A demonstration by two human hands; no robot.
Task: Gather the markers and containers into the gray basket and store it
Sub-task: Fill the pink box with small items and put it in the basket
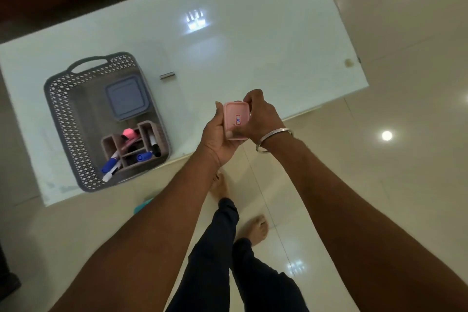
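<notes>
From the head view, both hands meet over the near edge of the white glass tabletop point(253, 40), holding one small pink lidded container point(235, 119) between them. The left hand point(219, 138) cups it from below and from the left, fingers curled on its side; the right hand point(260, 115) closes over its top and right edge, so each grip is closed on the container. A small label with a blue mark shows on its lid. A metal bangle point(273, 139) circles the right wrist.

Well to the left of the hands, the gray basket point(63, 114) stands on the tabletop, handle at the far end. Inside it lie a gray-blue lidded container point(126, 97) and, nearer, a brown compartment organizer point(109, 144) with blue and black markers point(111, 162) and a pink object. A small metal piece point(167, 75) lies just beyond the basket.
</notes>
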